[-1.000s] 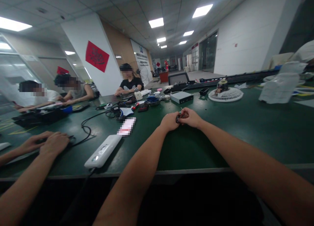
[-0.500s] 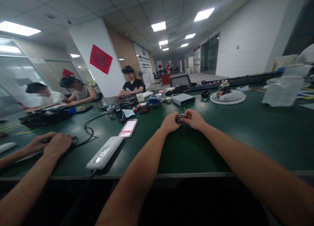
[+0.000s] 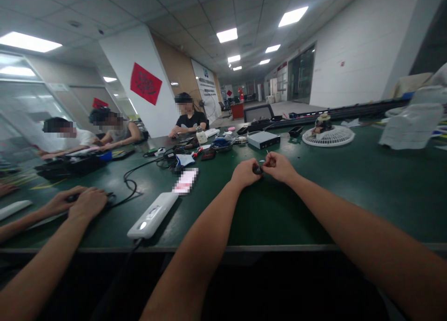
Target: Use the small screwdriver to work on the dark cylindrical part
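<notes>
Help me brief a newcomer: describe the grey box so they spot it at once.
At the green table, find the wearer's left hand and right hand, close together near the middle. Just beyond them lies the grey box. Its flat, pale top and block shape set it apart from the black tray and round white grille to its right.

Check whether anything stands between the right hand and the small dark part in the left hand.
Nothing visible does. The right hand is close beside the small dark part in the left hand; whether it touches is too small to tell. The grey box lies beyond both hands, not between them.
</notes>
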### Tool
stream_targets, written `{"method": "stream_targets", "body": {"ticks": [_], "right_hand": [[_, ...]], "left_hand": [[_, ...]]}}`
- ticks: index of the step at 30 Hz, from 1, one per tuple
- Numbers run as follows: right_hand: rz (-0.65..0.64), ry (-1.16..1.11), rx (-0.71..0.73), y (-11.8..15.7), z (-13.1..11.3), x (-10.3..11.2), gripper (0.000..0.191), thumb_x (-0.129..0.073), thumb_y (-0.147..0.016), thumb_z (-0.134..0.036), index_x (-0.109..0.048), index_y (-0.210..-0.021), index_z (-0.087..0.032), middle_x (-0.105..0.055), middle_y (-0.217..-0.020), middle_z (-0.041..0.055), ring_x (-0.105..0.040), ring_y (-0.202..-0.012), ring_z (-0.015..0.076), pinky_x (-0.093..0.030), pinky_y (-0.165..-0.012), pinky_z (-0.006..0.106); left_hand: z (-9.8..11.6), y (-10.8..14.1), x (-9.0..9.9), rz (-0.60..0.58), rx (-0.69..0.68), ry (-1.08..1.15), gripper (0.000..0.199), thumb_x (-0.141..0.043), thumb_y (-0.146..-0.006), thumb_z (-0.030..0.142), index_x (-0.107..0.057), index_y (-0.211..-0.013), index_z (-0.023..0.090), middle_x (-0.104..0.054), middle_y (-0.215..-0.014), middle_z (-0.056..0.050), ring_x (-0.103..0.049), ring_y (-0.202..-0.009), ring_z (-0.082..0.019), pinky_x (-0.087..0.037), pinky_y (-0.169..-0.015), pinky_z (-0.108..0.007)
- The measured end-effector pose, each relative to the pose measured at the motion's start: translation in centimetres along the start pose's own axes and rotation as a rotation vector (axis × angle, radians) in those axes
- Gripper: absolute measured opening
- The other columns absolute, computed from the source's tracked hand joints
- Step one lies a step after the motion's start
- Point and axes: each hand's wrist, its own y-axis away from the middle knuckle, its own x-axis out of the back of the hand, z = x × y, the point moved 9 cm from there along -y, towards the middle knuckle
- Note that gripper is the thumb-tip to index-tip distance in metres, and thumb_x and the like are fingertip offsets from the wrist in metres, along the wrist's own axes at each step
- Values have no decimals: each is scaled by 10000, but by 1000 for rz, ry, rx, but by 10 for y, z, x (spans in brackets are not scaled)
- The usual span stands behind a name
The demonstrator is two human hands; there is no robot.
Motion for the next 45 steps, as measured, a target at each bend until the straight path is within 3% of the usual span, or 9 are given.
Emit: {"method": "stream_targets", "body": {"ticks": [9,13,17,20,24,27,34,39,45], "right_hand": [[-74,-178,12,-1,1,-8,274,-713,-639,-237,-484,-790,-228,-644,-706,-23,-562,-593,137,-436,-582,269],[-62,-72,-24,-1,9,-6,316,-754,-616,-271,-483,-772,-231,-569,-632,-60,-485,-555,123,-374,-544,261],[-47,82,-14,-1,6,-5,230,-718,-725,-340,-517,-735,-228,-520,-580,-58,-462,-546,129,-334,-531,267],[39,3,-62,-1,6,2,229,-639,-837,-429,-566,-776,-220,-612,-620,-13,-539,-575,146,-389,-559,274],[141,-277,-124,0,4,15,573,-453,-893,-715,-684,-904,-190,-683,-696,59,-620,-629,173,-435,-550,279],[189,-374,-124,2,-2,24,742,-388,-849,-823,-722,-747,-169,-663,-641,84,-618,-614,174,-443,-542,283],[22,-417,-132,3,-5,2,659,-516,-849,-741,-729,-652,-149,-669,-573,89,-607,-541,164,-466,-552,291],[-2,-301,-123,5,-6,-1,620,-543,-849,-707,-720,-657,-145,-680,-587,79,-607,-548,157,-463,-569,281],[1,-395,-135,3,-3,-2,621,-536,-847,-712,-699,-645,-148,-674,-578,82,-607,-534,154,-449,-542,274]], "left_hand": [[11,0,4,25,-87,19,299,-759,-732,388,-675,-947,199,-715,-901,-50,-638,-791,-205,-478,-701,-300],[16,0,8,52,-165,50,238,-751,-737,302,-693,-945,202,-724,-971,-52,-650,-878,-207,-495,-792,-308],[13,-2,9,84,-176,66,200,-719,-770,271,-699,-960,213,-733,-995,-48,-658,-922,-209,-499,-831,-315],[6,-4,11,141,-140,61,167,-702,-793,267,-690,-954,221,-735,-985,-44,-660,-912,-207,-496,-825,-319],[-14,-5,11,172,3,37,231,-749,-759,255,-672,-976,237,-734,-983,-39,-666,-909,-210,-498,-816,-320],[-26,-3,12,160,104,18,281,-766,-750,265,-648,-1004,245,-734,-985,-37,-672,-900,-209,-501,-814,-320],[-18,-1,12,125,92,-4,252,-769,-747,310,-641,-952,237,-730,-957,-49,-672,-884,-215,-503,-791,-317],[-12,-2,11,101,85,-12,255,-767,-755,323,-667,-971,231,-728,-940,-58,-669,-878,-219,-510,-815,-335],[-12,-2,8,77,76,-38,301,-786,-734,332,-698,-1007,240,-736,-944,-58,-669,-880,-229,-514,-812,-336]]}}
